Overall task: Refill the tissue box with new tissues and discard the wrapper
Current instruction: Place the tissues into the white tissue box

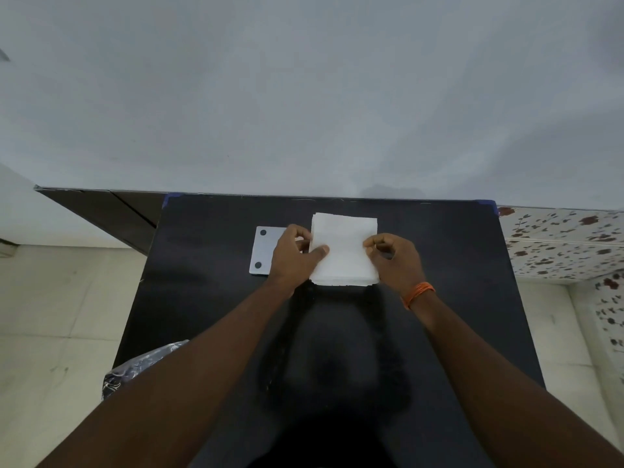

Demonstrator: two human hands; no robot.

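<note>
2 hands meet on a square stack of white paper tissues (344, 249), which lies flat near the far edge of the black bench (209, 298). On the stack's left side, the left hand (293, 255) grips it, thumb pressed on the top sheet and fingers curled around the edge. On the stack's right side, the right hand (393, 260) is curled nearly closed, its fingertips pinching at the top layer near the edge; whether that is a clear wrapper or a sheet cannot be told. An orange thread band (417, 294) circles the right wrist. Just left of the stack, partly under the left hand, lies a flat pale grey plate with 2 dark round dots (264, 249). Well nearer than the stack, by the bench's left edge, sits a crinkled black plastic bag (135, 366).
</note>
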